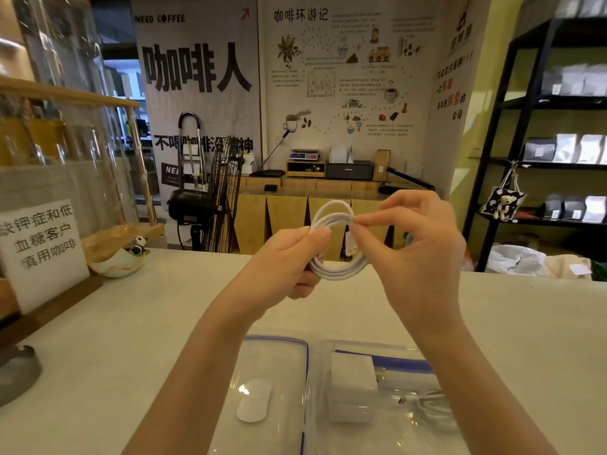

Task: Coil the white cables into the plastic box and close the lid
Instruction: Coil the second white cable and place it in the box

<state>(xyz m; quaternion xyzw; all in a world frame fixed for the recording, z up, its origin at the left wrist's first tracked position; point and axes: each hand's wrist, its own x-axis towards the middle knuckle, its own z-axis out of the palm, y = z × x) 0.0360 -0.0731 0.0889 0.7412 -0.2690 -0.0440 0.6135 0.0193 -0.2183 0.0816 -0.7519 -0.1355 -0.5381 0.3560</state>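
I hold a white cable (331, 221) wound into a loop of a few turns, raised above the white counter. My left hand (289, 257) grips the loop's left side. My right hand (417, 238) pinches the loop's right side near the top, and a white plug end hangs just below those fingertips. The clear plastic box (387, 435) lies open near the counter's front edge, with white charger blocks (353, 385) and another white cable (433, 405) inside. Its clear lid with a blue seal (272, 389) lies flat on the box's left side.
A white paper sign (42, 251) leans at the left, with a small panda dish (123, 257) beside it. A grey ashtray (16, 372) sits at the counter's left edge. Behind the counter are a black fan (210, 205) and dark shelves (542, 126) at the right.
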